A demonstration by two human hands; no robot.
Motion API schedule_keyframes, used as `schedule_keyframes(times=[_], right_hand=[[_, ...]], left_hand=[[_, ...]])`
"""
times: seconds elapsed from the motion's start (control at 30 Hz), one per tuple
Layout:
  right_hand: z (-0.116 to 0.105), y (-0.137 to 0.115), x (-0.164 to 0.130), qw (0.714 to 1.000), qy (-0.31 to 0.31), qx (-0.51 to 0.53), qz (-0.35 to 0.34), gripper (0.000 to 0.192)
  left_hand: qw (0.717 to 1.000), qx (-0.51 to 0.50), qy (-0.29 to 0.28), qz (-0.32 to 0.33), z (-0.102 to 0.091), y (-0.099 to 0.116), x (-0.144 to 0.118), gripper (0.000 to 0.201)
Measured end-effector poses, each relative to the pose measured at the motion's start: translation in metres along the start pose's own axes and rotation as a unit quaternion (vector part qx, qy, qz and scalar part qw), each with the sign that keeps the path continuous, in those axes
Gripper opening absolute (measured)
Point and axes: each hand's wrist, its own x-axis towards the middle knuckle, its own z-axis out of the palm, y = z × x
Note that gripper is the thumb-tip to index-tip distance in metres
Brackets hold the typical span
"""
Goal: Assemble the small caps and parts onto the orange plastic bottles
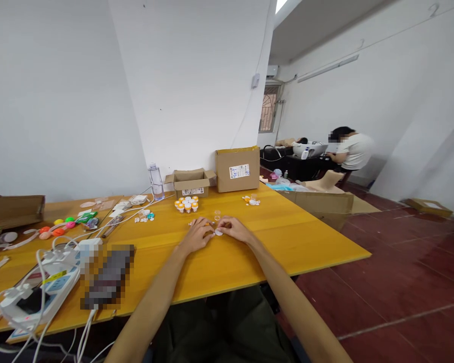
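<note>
My left hand [199,235] rests low over the table with thumb and forefinger brought together. Whatever is between those fingertips is too small to make out. A small white round piece [219,233] lies under the fingertips of my right hand [232,228], which pinches its edge. Just beyond the hands are clear rings [217,216]. Small orange and white parts, partly hidden, lie behind my left fingers. Farther back stands a cluster of several white pieces with orange rims [187,203].
An open carton [191,183] and a closed cardboard box [237,170] stand at the back, beside a clear bottle [156,181]. Small loose parts [251,200] lie back right. Left are a power strip [56,282], cables and a blurred dark device [109,277]. A person [353,150] sits far right.
</note>
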Motion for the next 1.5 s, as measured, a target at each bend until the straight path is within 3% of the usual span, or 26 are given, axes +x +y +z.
schedule_keyframes(times=[0.2,0.77,1.1,1.5], right_hand=[[0.0,0.0,-0.001,1.0,-0.001,-0.005,-0.015,0.022],[0.006,-0.003,-0.002,0.999,-0.032,-0.033,-0.021,0.02],[0.024,-0.007,-0.002,0.986,-0.021,-0.103,-0.132,0.013],[0.035,-0.016,-0.003,0.972,-0.019,-0.162,-0.166,0.013]], left_hand=[[1.0,0.001,0.023,-0.002,0.006,0.0,0.004,0.014],[0.993,0.005,0.07,-0.091,0.008,-0.006,0.007,0.013],[0.99,0.009,0.075,-0.118,0.003,-0.006,0.004,0.027],[0.987,0.005,0.119,-0.104,-0.007,-0.01,0.002,0.021]])
